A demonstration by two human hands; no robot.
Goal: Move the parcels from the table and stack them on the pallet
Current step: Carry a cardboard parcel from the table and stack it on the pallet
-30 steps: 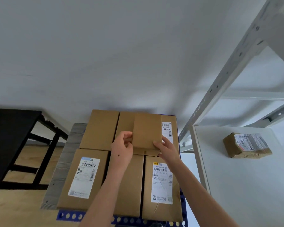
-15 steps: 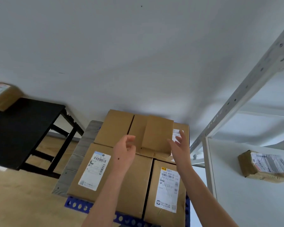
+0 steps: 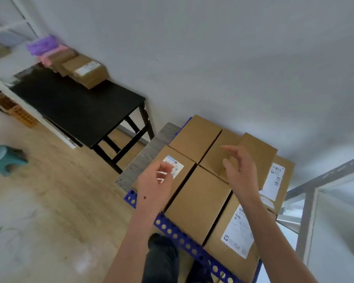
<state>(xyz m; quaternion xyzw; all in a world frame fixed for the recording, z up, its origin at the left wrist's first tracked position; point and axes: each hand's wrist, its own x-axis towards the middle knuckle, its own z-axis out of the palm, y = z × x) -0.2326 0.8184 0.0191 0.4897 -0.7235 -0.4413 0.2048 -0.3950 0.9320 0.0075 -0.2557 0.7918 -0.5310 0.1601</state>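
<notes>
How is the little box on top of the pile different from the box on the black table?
The little box lies on other boxes on the pallet; the table box sits on the black table beside other parcels. The little box shows a plain top; the table box has a white label. Both are brown cardboard.

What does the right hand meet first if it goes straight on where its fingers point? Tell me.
Probably the plain back-row parcel, which lies under the fingertips of the right hand, beside the small top parcel. The hand's height above it is unclear.
</notes>
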